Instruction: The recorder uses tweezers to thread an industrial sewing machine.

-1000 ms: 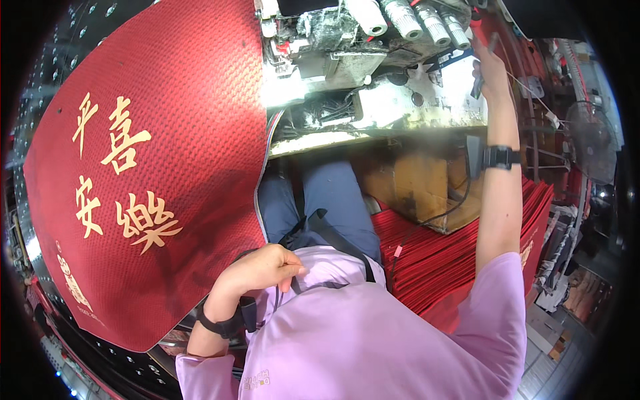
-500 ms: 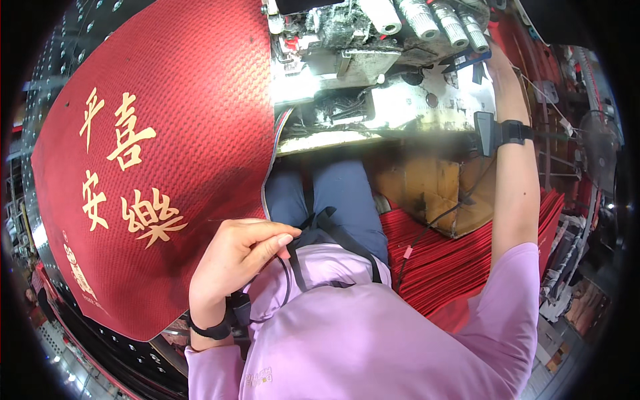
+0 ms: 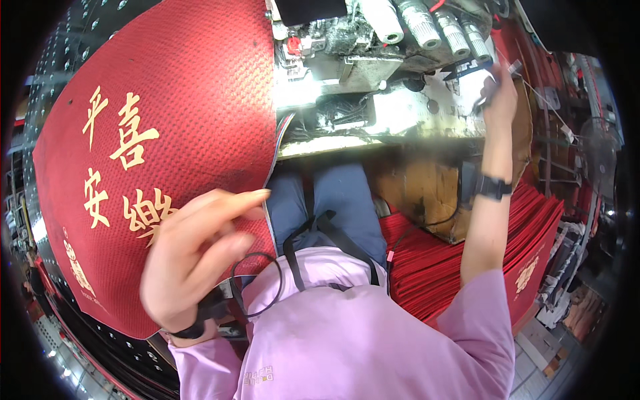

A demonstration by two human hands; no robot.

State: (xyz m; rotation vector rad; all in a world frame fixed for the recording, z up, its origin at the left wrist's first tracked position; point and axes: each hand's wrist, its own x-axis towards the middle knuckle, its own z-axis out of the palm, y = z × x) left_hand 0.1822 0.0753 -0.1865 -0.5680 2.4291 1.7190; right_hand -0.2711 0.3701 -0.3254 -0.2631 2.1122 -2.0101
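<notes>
A large red textured mat (image 3: 200,87) with gold characters hangs over the left side, its bound edge beside the sewing machine (image 3: 373,73). In front of the mat's lower right part hovers my left hand (image 3: 200,250), slightly blurred. Its index finger is stretched out, the thumb stands apart, and nothing shows between them. At the machine's right end, my right hand (image 3: 500,100) closes around a small dark tool (image 3: 487,93), too smeared to name. A dark pointed piece (image 3: 467,69) lies just beside that hand on the pale machine bed (image 3: 400,110).
A thick stack of red mats (image 3: 447,267) lies to my right, next to a brown cardboard box (image 3: 420,190). Several pale cylinders (image 3: 420,27) jut from the machine's top. A dark cable loop (image 3: 257,283) hangs near my left wrist. A studded dark surface (image 3: 40,127) runs behind the hanging mat.
My left hand has moved left and up over the mat, its fingers spreading from a pinch. My right hand has drawn back from behind the machine's right end, now showing the dark tool.
</notes>
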